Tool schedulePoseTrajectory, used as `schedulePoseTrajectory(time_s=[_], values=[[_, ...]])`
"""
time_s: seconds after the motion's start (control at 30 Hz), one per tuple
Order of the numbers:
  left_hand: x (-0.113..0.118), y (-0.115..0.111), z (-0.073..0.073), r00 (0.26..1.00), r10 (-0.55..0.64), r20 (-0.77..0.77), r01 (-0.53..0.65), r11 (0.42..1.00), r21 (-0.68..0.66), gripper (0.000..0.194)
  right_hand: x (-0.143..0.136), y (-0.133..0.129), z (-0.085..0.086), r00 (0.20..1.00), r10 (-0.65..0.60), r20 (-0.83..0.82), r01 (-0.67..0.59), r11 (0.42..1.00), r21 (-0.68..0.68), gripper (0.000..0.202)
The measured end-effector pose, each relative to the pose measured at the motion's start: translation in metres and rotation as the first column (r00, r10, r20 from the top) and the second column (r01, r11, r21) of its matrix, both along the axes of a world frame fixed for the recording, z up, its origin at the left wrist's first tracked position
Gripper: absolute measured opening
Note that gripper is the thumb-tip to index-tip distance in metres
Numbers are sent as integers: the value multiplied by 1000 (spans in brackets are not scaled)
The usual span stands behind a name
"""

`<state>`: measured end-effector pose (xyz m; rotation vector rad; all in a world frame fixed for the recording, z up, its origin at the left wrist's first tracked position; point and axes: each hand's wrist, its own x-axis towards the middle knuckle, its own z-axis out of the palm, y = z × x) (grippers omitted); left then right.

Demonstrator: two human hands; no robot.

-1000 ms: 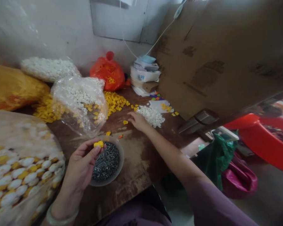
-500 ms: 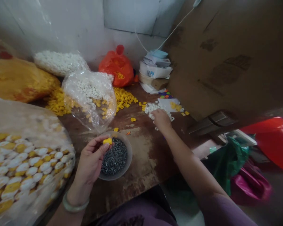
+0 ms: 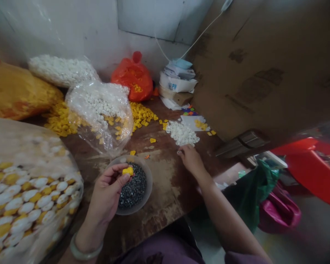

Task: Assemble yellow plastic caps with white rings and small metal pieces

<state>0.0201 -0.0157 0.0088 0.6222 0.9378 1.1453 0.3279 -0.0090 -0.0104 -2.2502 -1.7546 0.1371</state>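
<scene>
Between the thumb and fingers of my left hand [image 3: 107, 189] is a small yellow plastic piece [image 3: 128, 171], held over the rim of a round bowl [image 3: 149, 190]. Small dark bead-like pieces [image 3: 133, 189] fill the bowl. My right hand [image 3: 191, 158] is pinched at the near edge of a pile of white plastic pieces [image 3: 183, 132]. One small white piece [image 3: 179, 152] shows at its fingertips. Behind the bowl, a clear plastic bag [image 3: 104, 106] of white pieces lies partly over a heap of yellow pieces [image 3: 143, 115].
A large clear bag [image 3: 30, 201] of joined white and yellow pieces takes up the left side. Further back are an orange-yellow sack [image 3: 22, 91], a red bag [image 3: 133, 79] and stacked boxes [image 3: 177, 80]. A cardboard sheet [image 3: 264, 73] stands at the right, above a metal cylinder [image 3: 242, 143].
My right hand has drawn back toward me from the white pile, with a white piece at its fingertips. My left hand still holds the yellow piece by the bowl. The view has shifted slightly.
</scene>
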Motion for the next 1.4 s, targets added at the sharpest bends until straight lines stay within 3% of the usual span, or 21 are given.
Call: schedulePoseTrajectory(time_s=[0.1, 0.17, 0.23, 0.3, 0.37, 0.57, 0.67, 0.9, 1.07, 1.23, 1.4], values=[[3, -6, 0, 992, -24, -121, 38, 993, 115, 23, -21, -4, 3, 988, 57, -146, -53, 998, 32, 4], [4, -10, 4, 973, -22, -229, 85, 959, 270, 15, -46, -8, 10, 920, 141, -365, -106, 988, 114, 6], [4, -14, 8, 945, -2, -327, 151, 890, 431, 11, -76, -13, 19, 727, 267, -633, -140, 960, 244, 11], [3, -16, 11, 918, 36, -394, 200, 818, 539, 12, -105, -18, 30, 505, 383, -773, -168, 923, 347, 10], [1, -15, 12, 897, 91, -432, 216, 764, 608, 14, -127, -23, 42, 422, 456, -784, -220, 890, 399, 5], [-3, -11, 5, 852, 314, -419, 184, 570, 801, 18, -143, -29, 58, 391, 536, -749, -302, 843, 445, 18], [-4, -11, 2, 834, 346, -429, 176, 570, 802, 19, -138, -30, 55, 338, 520, -785, -342, 845, 412, 23], [-4, -10, 0, 887, 229, -402, 148, 682, 716, 15, -134, -26, 48, 232, 432, -871, -406, 857, 317, 15], [-4, -8, 2, 859, 268, -436, 175, 646, 743, 12, -138, -26, 44, 144, 314, -939, -391, 889, 238, 18], [-6, -7, 2, 833, 301, -464, 202, 615, 762, 12, -141, -26, 37, 64, 211, -975, -280, 942, 186, 24], [-8, -6, 3, 781, 376, -500, 244, 553, 797, 10, -140, -25, 41, 133, 252, -959, -327, 924, 197, 19]])
